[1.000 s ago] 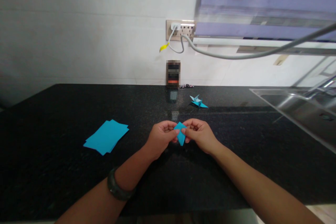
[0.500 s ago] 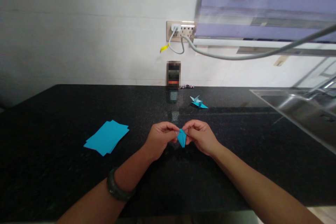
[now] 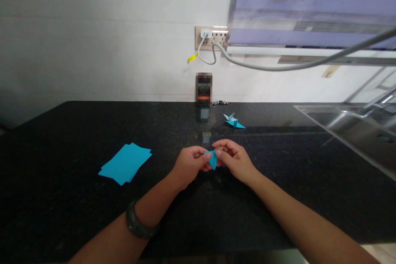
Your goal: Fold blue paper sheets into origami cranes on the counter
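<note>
Hands, two of them, meeting over the middle of the black counter [image 3: 278, 198] in the head view: left hand [image 3: 188, 165] with a dark band [image 3: 136, 225] at the wrist, right hand [image 3: 235, 161] bare. One small folded blue paper [image 3: 213, 159] pinched between them, held just above the counter. Left fingers [image 3: 206, 157] closed on its left edge, thumb and forefinger tight together. Right fingers [image 3: 218, 153] closed on its top right edge, the rest curled under. Paper's lower point hanging down below both sets of fingertips, most of its top hidden behind them.

Off to the left, well apart, one loose stack of blue sheets [image 3: 125, 163] lying flat; exact count of sheets not clear. Farther back and slightly right, one finished paper crane [image 3: 233, 120] sitting on the counter. Against the wall, one small dark box [image 3: 204, 88], blurred out. Above it, one wall socket [image 3: 212, 37] with a white plug and a grey cable [image 3: 293, 65] sweeping right. One steel sink [image 3: 355, 126] at the right edge.
</note>
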Motion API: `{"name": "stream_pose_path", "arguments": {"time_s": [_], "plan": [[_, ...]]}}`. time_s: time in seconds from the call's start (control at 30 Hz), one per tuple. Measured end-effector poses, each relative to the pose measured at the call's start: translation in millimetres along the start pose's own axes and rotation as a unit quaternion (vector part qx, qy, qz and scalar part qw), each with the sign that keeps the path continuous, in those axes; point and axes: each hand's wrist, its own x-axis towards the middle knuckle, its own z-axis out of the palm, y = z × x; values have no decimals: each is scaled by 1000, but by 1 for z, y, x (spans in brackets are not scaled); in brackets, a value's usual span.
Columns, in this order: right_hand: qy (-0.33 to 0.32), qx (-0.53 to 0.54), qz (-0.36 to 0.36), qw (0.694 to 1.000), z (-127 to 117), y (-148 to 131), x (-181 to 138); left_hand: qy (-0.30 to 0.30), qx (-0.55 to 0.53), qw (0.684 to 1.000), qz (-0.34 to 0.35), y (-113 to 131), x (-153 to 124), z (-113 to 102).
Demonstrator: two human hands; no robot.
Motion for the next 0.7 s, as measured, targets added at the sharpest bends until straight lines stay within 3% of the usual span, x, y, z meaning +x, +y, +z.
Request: {"name": "stream_pose_path", "arguments": {"time_s": [0.17, 0.4, 0.7], "plan": [[-30, -47, 15, 998, -1, 7, 3, 26, 30, 999, 24, -2, 1, 2], [-9, -127, -18, 992, 1, 12, 1, 42, 55, 997, 25, 0, 0, 4], [-30, -53, 4, 998, 4, 6, 0, 36, 113, 990, 73, -2, -1, 0]]}}
